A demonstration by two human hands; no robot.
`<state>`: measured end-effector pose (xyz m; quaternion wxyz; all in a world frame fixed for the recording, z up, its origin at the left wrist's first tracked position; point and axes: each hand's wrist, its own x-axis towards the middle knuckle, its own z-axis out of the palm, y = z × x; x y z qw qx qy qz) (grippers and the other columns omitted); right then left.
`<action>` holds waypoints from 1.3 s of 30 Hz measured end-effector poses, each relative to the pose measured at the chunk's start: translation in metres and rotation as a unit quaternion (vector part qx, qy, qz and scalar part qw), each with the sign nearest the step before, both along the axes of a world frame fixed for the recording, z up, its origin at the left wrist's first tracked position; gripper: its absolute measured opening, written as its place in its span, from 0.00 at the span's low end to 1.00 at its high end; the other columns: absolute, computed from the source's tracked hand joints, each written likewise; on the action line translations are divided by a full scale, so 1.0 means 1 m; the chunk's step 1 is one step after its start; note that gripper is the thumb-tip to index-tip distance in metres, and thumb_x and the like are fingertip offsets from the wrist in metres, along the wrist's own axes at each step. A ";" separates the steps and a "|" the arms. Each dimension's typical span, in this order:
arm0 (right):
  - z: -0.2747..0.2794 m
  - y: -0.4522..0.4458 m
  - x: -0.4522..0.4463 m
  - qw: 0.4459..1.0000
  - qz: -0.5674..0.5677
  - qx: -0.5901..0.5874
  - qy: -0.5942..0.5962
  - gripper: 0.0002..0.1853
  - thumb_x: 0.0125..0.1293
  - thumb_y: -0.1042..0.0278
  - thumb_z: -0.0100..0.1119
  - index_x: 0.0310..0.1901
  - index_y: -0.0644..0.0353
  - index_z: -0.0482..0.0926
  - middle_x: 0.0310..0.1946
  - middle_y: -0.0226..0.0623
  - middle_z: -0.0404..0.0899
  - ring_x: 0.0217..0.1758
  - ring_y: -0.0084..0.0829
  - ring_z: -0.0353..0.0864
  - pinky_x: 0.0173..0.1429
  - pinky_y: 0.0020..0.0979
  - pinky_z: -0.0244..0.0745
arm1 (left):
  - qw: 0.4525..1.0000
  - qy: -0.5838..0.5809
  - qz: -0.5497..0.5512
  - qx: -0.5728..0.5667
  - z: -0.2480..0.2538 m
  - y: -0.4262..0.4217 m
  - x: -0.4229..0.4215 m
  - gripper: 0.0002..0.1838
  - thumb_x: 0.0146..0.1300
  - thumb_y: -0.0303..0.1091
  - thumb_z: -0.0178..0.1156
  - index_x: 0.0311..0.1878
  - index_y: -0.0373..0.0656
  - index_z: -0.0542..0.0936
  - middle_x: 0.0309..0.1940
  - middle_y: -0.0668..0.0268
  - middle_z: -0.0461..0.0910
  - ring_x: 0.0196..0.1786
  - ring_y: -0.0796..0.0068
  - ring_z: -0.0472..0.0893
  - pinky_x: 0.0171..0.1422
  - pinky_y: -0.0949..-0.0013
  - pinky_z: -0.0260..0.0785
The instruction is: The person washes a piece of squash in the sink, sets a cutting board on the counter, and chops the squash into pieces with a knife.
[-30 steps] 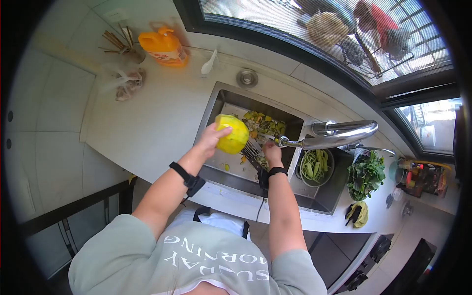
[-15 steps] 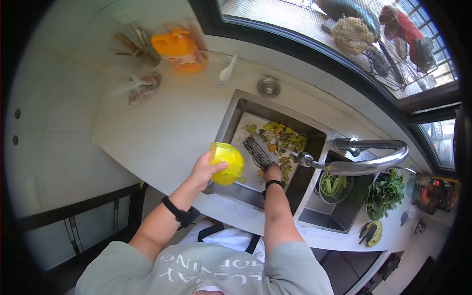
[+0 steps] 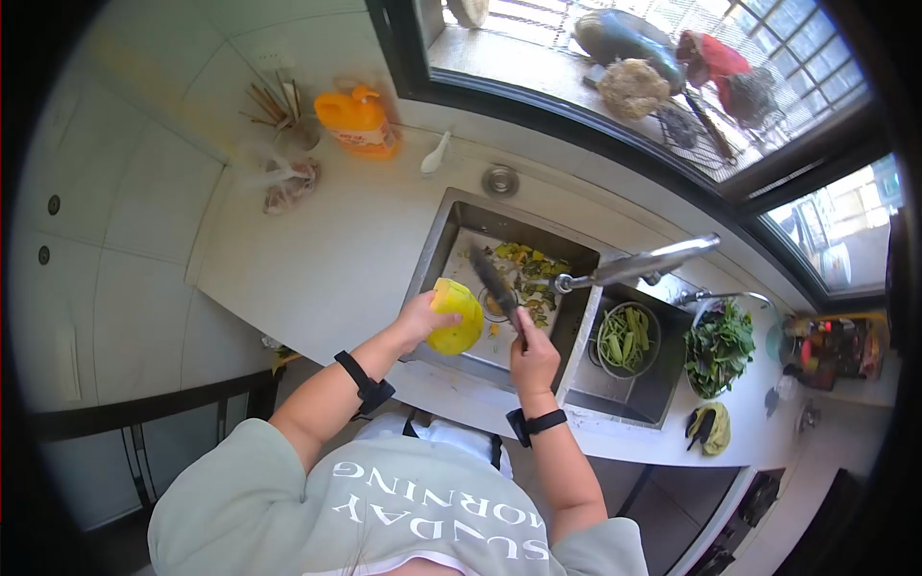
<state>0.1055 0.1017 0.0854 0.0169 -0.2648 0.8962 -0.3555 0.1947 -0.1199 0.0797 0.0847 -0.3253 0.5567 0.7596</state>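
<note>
A peeled yellow fruit or vegetable (image 3: 455,319) is gripped in my left hand (image 3: 420,322) at the near left side of the large sink (image 3: 459,252). My right hand (image 3: 534,363) is closed round the handle of a dark-bladed knife (image 3: 492,278), its blade pointing up and left over the sink, just right of the yellow piece. Green and orange peelings (image 3: 540,269) lie on the sink bottom beyond the knife.
A faucet (image 3: 643,264) reaches over the divider. The smaller sink holds a bowl of green vegetables (image 3: 626,338). Leafy greens (image 3: 720,348) and a yellow-green cloth-like item (image 3: 711,428) lie right. An orange bottle (image 3: 356,122), white spoon (image 3: 436,154) and plastic bag (image 3: 290,183) stand back left.
My right hand has risen from low in the sink, and the knife's blade has turned from broad side to narrow. The yellow piece stays in my left hand, slightly tilted.
</note>
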 end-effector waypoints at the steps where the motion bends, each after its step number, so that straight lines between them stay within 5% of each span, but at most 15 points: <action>1: 0.010 -0.002 0.005 0.999 0.016 -0.007 0.028 0.27 0.55 0.77 0.60 0.57 0.45 0.80 0.28 0.40 0.78 0.29 0.41 0.79 0.34 0.38 0.74 | 0.999 0.010 -0.011 0.031 0.010 0.004 -0.003 0.21 0.57 0.31 0.69 0.54 0.38 0.76 0.47 0.64 0.81 0.50 0.73 0.80 0.57 0.66 0.72; 4: 0.039 -0.006 0.013 0.995 0.043 0.001 0.095 0.30 0.50 0.78 0.62 0.58 0.43 0.80 0.23 0.38 0.73 0.25 0.40 0.76 0.31 0.39 0.72 | 0.994 0.097 -0.039 -0.013 0.031 0.015 -0.015 0.22 0.57 0.32 0.70 0.54 0.40 0.77 0.49 0.65 0.80 0.52 0.73 0.78 0.59 0.66 0.71; 18: 0.053 0.010 0.023 0.985 0.034 0.034 0.164 0.32 0.46 0.78 0.62 0.58 0.44 0.79 0.21 0.34 0.69 0.22 0.38 0.72 0.28 0.39 0.69 | 0.984 0.058 -0.142 -0.095 0.036 0.033 -0.019 0.19 0.62 0.32 0.65 0.56 0.41 0.76 0.53 0.65 0.79 0.55 0.74 0.76 0.61 0.67 0.69; 20: 0.050 0.012 0.023 0.986 0.027 0.041 0.156 0.30 0.49 0.78 0.61 0.57 0.44 0.80 0.22 0.35 0.73 0.23 0.40 0.74 0.29 0.40 0.70 | 0.986 0.085 -0.132 -0.047 0.026 0.027 -0.017 0.22 0.60 0.30 0.67 0.57 0.39 0.76 0.53 0.65 0.79 0.55 0.74 0.77 0.62 0.68 0.70; 22: 0.032 0.017 0.016 0.988 0.021 0.048 0.149 0.28 0.51 0.77 0.61 0.56 0.44 0.81 0.24 0.37 0.76 0.25 0.41 0.77 0.30 0.40 0.72 | 0.975 0.077 -0.202 -0.061 0.075 0.028 -0.016 0.28 0.55 0.33 0.72 0.58 0.37 0.75 0.51 0.65 0.80 0.53 0.75 0.78 0.62 0.69 0.70; 24: -0.006 0.033 -0.007 0.984 -0.099 0.140 -0.039 0.21 0.58 0.74 0.59 0.54 0.43 0.82 0.28 0.41 0.82 0.31 0.44 0.81 0.34 0.42 0.74 | 0.957 0.114 -0.259 0.068 0.080 0.027 -0.011 0.36 0.45 0.36 0.79 0.58 0.38 0.74 0.50 0.65 0.80 0.52 0.76 0.78 0.61 0.70 0.69; 27: -0.001 0.054 -0.005 0.988 -0.114 0.101 0.019 0.21 0.59 0.72 0.58 0.54 0.42 0.82 0.26 0.37 0.81 0.28 0.42 0.81 0.30 0.40 0.75 | 0.958 0.139 -0.246 0.044 0.081 0.024 -0.009 0.37 0.46 0.36 0.78 0.59 0.37 0.73 0.49 0.65 0.81 0.52 0.75 0.78 0.60 0.69 0.70; 30: 0.051 0.039 0.005 0.993 -0.050 0.039 0.097 0.21 0.56 0.74 0.59 0.52 0.44 0.83 0.23 0.36 0.77 0.25 0.41 0.79 0.30 0.40 0.74 | 0.967 0.107 -0.226 -0.058 0.082 0.023 -0.015 0.35 0.45 0.35 0.77 0.58 0.36 0.74 0.49 0.62 0.82 0.50 0.74 0.79 0.59 0.69 0.70; 32: 0.063 0.027 0.007 0.993 -0.015 0.024 0.112 0.28 0.52 0.79 0.61 0.57 0.43 0.81 0.23 0.38 0.75 0.25 0.43 0.77 0.29 0.41 0.71 | 0.905 0.056 -0.326 -0.269 0.094 0.024 -0.018 0.31 0.46 0.35 0.76 0.54 0.38 0.76 0.47 0.61 0.82 0.48 0.72 0.80 0.57 0.70 0.71; 33: 0.073 0.021 0.009 0.991 0.019 0.024 0.134 0.30 0.49 0.79 0.61 0.57 0.44 0.81 0.22 0.38 0.73 0.24 0.42 0.76 0.29 0.41 0.71 | 0.860 0.206 -0.264 -0.386 0.086 0.029 -0.014 0.27 0.47 0.35 0.75 0.52 0.41 0.78 0.45 0.63 0.83 0.45 0.68 0.80 0.54 0.69 0.72; 39: 0.089 0.006 0.026 0.983 0.057 0.011 0.176 0.34 0.45 0.81 0.59 0.59 0.46 0.79 0.20 0.35 0.69 0.21 0.39 0.72 0.27 0.38 0.68 | 0.906 0.184 -0.272 -0.267 0.078 0.031 -0.005 0.25 0.52 0.27 0.71 0.56 0.43 0.78 0.51 0.65 0.81 0.53 0.70 0.79 0.60 0.66 0.69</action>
